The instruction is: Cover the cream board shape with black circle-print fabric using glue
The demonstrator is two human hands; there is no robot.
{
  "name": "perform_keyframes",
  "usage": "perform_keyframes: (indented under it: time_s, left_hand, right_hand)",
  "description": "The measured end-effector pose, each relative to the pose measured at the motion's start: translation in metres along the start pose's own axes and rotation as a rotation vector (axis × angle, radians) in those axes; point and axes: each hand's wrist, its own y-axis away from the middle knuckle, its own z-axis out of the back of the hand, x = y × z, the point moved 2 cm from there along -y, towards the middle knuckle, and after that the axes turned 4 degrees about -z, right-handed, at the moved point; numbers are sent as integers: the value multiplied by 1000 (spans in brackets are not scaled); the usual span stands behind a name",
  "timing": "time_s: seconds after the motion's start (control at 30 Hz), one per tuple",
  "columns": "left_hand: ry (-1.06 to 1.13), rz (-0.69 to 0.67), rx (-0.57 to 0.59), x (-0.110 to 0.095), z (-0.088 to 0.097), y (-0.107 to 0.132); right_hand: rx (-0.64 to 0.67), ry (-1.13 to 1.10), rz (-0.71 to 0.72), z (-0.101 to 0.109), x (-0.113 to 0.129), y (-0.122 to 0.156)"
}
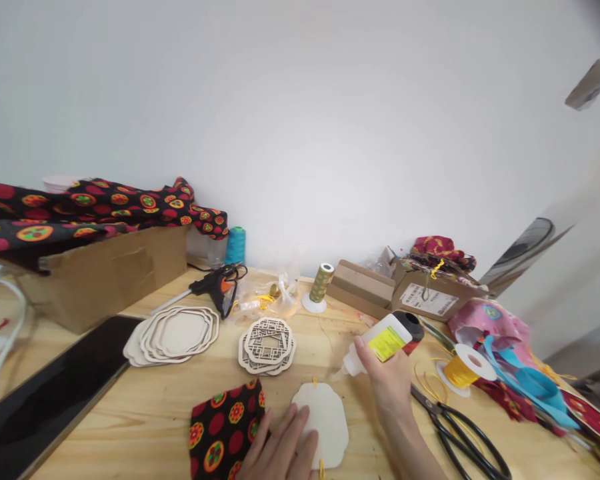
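My right hand is closed round a white glue bottle with a yellow label and dark cap, tilted with its nozzle pointing down-left toward a pale scalloped wooden panel on the table. My left hand lies flat with fingers stretched out, pressing on the panel's lower left edge, beside a black fabric piece with red and orange circles. A yellow cord shows at the panel's top and bottom edges.
A stack of lattice cutouts and a stack of plain frames lie farther back. A glue gun, thread spools, cardboard boxes, black scissors, a yellow cord spool and a dark tablet surround them.
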Motion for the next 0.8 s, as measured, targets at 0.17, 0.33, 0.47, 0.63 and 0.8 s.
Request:
perform_keyframes:
  time_s: [0.17, 0.33, 0.47, 0.63, 0.8]
  left_hand:
    - [3, 24, -58, 0, 0, 0]
    - [-37, -1, -25, -2, -8, 6]
    - [-34, 31, -29, -6, -9, 7]
    - [-7, 122, -7, -8, -5, 5]
    - [-24, 43, -13, -4, -5, 3]
  right_hand:
    - [28, -49, 44, -1, 0, 4]
    - [291, -234, 71, -3, -3, 5]
    - [289, -435, 126, -4, 25, 11]
    - [201, -536, 279, -11, 55, 20]
    - [294, -398, 195, -29, 30, 17]
